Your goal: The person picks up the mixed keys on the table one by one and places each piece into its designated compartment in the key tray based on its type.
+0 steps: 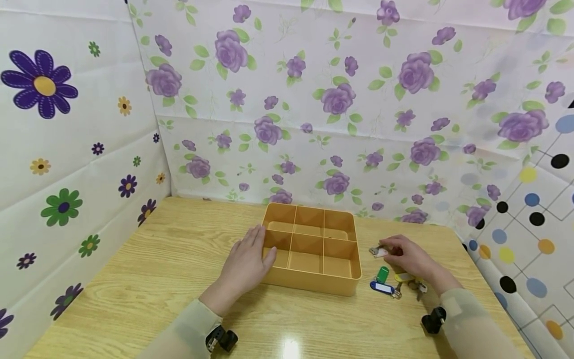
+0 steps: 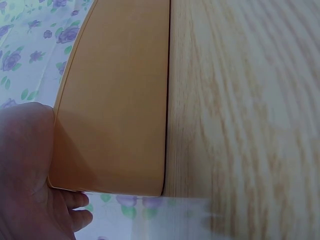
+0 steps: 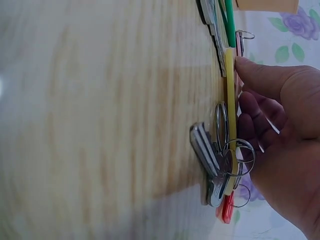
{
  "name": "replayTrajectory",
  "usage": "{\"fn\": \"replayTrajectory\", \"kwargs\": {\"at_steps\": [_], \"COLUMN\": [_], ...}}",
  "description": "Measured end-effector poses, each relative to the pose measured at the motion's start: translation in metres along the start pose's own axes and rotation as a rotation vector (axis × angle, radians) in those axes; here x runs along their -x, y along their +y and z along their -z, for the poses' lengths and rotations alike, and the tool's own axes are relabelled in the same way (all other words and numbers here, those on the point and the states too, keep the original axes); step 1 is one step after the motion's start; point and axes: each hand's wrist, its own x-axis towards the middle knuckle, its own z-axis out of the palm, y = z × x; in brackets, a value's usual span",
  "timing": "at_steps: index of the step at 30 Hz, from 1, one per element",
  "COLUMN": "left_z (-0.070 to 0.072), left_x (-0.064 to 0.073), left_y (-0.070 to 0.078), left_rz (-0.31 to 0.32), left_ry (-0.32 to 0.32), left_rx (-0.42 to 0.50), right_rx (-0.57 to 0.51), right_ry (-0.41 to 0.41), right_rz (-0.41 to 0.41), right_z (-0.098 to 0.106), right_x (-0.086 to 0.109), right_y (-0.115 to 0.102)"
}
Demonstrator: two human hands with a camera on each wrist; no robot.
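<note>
My left hand [image 1: 242, 262] rests against the left side of an orange six-compartment organizer box [image 1: 309, 281], fingers extended along its outer wall and the thumb over the front left rim. In the left wrist view, that hand [image 2: 27, 175] is at the box's corner, beside its front wall [image 2: 112, 100]. Right of the box, my right hand [image 1: 410, 257] pinches a pale key tag [image 1: 381, 253] with a key between thumb and fingertips, low over the table. Nearer me lie a green key tag [image 1: 382, 274], a blue one [image 1: 382, 287] and a yellow one [image 1: 404, 277] with keys.
The wood-grain table [image 1: 179, 279] meets a purple-flowered cloth wall [image 1: 309, 99] behind the box. More patterned cloth hangs at left and right. In the right wrist view, a red tag [image 3: 228, 210] shows below the yellow one, near several metal keys [image 3: 207, 150].
</note>
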Motion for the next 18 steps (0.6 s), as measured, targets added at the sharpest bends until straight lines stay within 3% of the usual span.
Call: {"fn": "replayTrajectory", "kwargs": {"at_steps": [8, 18], "left_z": [-0.0010, -0.0009], "left_x": [-0.0008, -0.0007], "left_y": [-0.0010, -0.0015], "left_rz": [-0.002, 0.001], "left_ry": [0.006, 0.002], "left_rx": [-0.003, 0.001], "right_rx": [0.021, -0.036], "right_ry": [0.002, 0.036], "right_rz": [-0.006, -0.083], "right_z": [-0.0001, -0.0041], "right_x": [-0.0002, -0.0019], "right_y": [-0.0018, -0.0012]}}
